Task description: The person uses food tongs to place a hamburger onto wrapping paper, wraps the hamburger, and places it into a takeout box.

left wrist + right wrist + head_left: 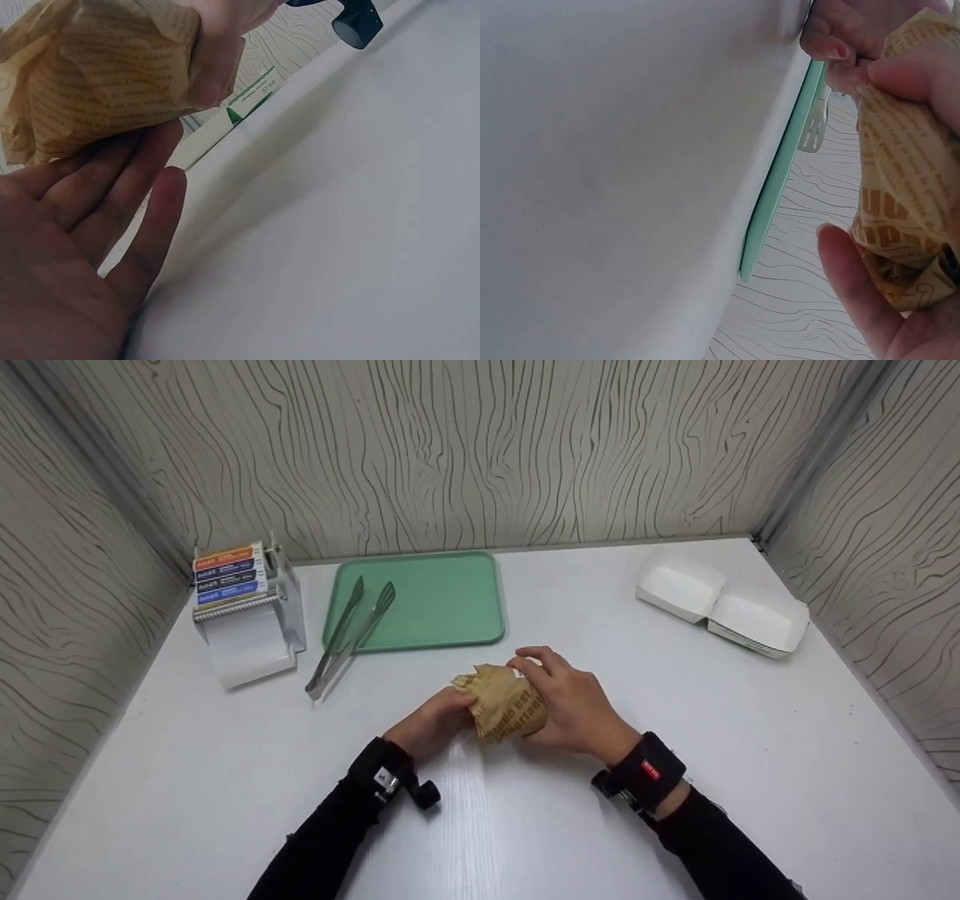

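Observation:
Both hands hold a paper-wrapped packet (504, 706) above the white table, near its middle. Its tan wrapping paper bears brown print and is crumpled, with ragged folds at the left end. My left hand (439, 720) has its thumb on that ragged end; in the left wrist view its fingers (154, 217) reach beneath the packet. On the right side, my right hand (574, 705) grips it, thumb on the near side and fingers over the far side. At its lower end, the right wrist view shows a loose paper flap. What lies inside is hidden.
Behind the hands lies a green tray (450, 615), with metal tongs (349, 637) across its left edge. An opened white carton (761, 619) stands at the back right. A dispenser (244, 607) with coloured boxes and a hanging white sheet is at the back left. Patterned walls enclose the table.

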A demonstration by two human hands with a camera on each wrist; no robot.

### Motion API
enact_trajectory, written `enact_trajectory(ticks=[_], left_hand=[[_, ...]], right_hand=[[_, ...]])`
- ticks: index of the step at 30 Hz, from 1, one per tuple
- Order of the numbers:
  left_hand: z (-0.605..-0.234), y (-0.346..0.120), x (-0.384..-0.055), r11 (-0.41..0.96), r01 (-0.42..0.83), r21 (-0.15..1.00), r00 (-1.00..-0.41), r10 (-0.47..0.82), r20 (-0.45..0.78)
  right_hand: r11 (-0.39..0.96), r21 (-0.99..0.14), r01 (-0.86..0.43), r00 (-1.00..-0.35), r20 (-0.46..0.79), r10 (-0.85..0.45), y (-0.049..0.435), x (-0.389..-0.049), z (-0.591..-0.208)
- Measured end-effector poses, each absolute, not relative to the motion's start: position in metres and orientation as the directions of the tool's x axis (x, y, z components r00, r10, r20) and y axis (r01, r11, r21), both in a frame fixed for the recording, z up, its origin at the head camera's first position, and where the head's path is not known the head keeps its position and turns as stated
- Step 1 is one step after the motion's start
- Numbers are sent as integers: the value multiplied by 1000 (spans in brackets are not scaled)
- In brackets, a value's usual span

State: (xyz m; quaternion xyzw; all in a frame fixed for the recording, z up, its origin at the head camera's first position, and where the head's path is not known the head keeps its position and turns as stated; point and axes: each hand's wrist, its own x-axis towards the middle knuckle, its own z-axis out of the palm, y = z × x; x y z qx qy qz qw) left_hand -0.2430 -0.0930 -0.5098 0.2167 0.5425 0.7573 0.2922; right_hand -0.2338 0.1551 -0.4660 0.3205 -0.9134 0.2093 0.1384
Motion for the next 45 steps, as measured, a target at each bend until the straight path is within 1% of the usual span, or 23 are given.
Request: enact_trajectory(ticks=[3,7,9,11,13,15,17,19,22,24,25,27,32,37,45], left_hand=[[-509,-95,-242,-224,-220,950,-733,680,-10],[-505,-98,-241,-162,-248,955,-720,691,-70],[-502,-97,-245,-118,-218,969,-704,706,-73],[-499,-98,-248,-55,-116,992,-718,695,-45],[-496,-100,-253,-10,25,1000,-747,665,25],[-491,-101,-253,76,172,982,-783,616,89],[-484,-100,-249,170,276,946,-806,577,131],[-478,-97,-242,292,368,883,-810,567,150],[-472,-87,-231,508,492,707,-797,590,130],[-472,-80,-225,594,540,596,-788,606,110],[-473,-77,-223,619,553,558,-784,613,97],[-476,-74,-221,641,555,530,-783,617,74],[-481,-73,-222,628,502,595,-795,606,31],[-487,-75,-226,609,455,650,-806,592,9],[-489,-76,-228,595,446,668,-802,597,3]], right_hand=[[706,-280,-651,-750,379,-542,153,-232,-466],[708,-241,-663,-738,370,-565,151,-231,-465],[707,-229,-669,-731,373,-571,151,-230,-465],[707,-223,-671,-730,370,-575,152,-231,-467],[707,-230,-669,-735,352,-580,152,-231,-469],[708,-247,-662,-745,320,-585,153,-231,-471],[708,-273,-651,-758,280,-589,154,-232,-473],[709,-297,-640,-769,249,-589,154,-232,-473],[710,-314,-631,-775,214,-594,155,-233,-473],[707,-314,-633,-772,192,-606,155,-233,-474],[705,-316,-635,-770,180,-612,154,-232,-475],[703,-322,-634,-768,153,-622,154,-231,-476],[690,-396,-606,-774,92,-627,153,-231,-481],[661,-480,-576,-777,70,-626,154,-232,-485],[653,-518,-553,-780,46,-624,157,-232,-483]])
